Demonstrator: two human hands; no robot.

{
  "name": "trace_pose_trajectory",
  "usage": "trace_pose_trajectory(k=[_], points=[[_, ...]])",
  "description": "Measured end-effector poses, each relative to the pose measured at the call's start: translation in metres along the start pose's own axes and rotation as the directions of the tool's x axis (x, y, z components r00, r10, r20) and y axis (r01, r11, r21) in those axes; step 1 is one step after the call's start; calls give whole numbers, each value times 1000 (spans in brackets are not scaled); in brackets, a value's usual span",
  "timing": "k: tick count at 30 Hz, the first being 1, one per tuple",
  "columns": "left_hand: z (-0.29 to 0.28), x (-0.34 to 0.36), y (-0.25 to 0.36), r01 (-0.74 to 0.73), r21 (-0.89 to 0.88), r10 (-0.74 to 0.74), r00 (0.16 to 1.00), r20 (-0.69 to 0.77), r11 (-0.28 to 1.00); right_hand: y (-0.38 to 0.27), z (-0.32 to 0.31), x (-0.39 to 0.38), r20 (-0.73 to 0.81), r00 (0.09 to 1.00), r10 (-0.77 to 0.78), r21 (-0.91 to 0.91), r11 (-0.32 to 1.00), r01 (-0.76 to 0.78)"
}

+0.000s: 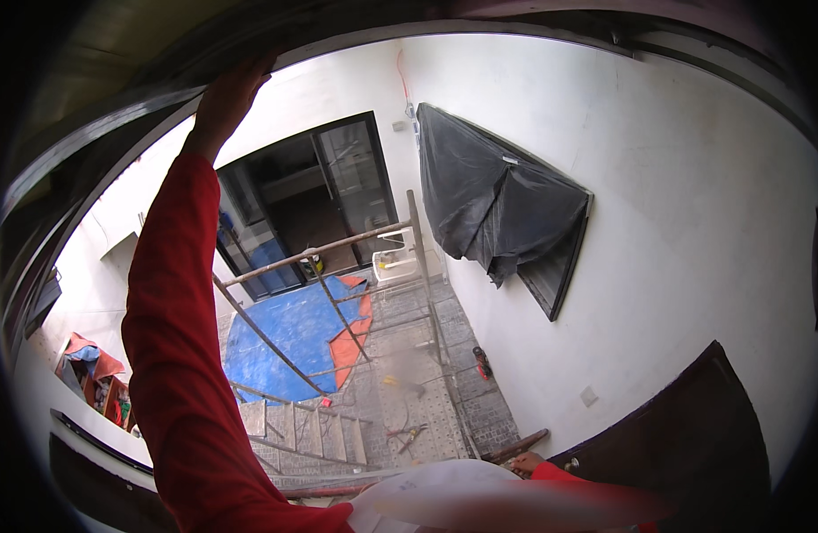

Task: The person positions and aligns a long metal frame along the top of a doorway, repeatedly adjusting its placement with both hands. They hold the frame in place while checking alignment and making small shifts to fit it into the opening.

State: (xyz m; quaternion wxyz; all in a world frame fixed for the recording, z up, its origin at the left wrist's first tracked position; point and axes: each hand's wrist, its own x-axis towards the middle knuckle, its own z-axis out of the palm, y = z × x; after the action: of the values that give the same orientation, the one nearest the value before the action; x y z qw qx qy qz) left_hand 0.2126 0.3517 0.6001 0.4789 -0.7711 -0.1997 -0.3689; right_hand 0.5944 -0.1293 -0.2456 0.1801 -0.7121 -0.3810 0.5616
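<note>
My left arm, in a red sleeve, reaches up to a dark metal beam (pixel 338 44) that curves across the top. At the beam's lower edge, my left hand (pixel 226 105) has its fingers bent against the metal; shade hides part of them. Low on the right, my right hand (pixel 526 462) is curled at a rusty scaffold pipe (pixel 524 443), its fingers partly covered. Something white and rounded (pixel 444 489), partly blurred, fills the bottom middle in front of my body.
Scaffold frames (pixel 424 266) rise from the floor below. Beneath lie a blue tarp (pixel 280 342), pliers-like tools (pixel 409 435) and a red-black tool (pixel 482 362). Black plastic (pixel 489 191) drapes a window on the white wall. Behind stands a sliding door (pixel 355 169); a brown panel (pixel 684 435) is lower right.
</note>
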Motion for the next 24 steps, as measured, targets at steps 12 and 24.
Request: trace_pose_trajectory(k=[12,24], points=[[6,1,-7,-51,1,51,997,-55,999,-15,-3,-17,11,1000,19,51,998,-20],[9,0,-9,-52,40,54,997,-51,998,-15,-2,-14,33,999,35,44,998,-36]])
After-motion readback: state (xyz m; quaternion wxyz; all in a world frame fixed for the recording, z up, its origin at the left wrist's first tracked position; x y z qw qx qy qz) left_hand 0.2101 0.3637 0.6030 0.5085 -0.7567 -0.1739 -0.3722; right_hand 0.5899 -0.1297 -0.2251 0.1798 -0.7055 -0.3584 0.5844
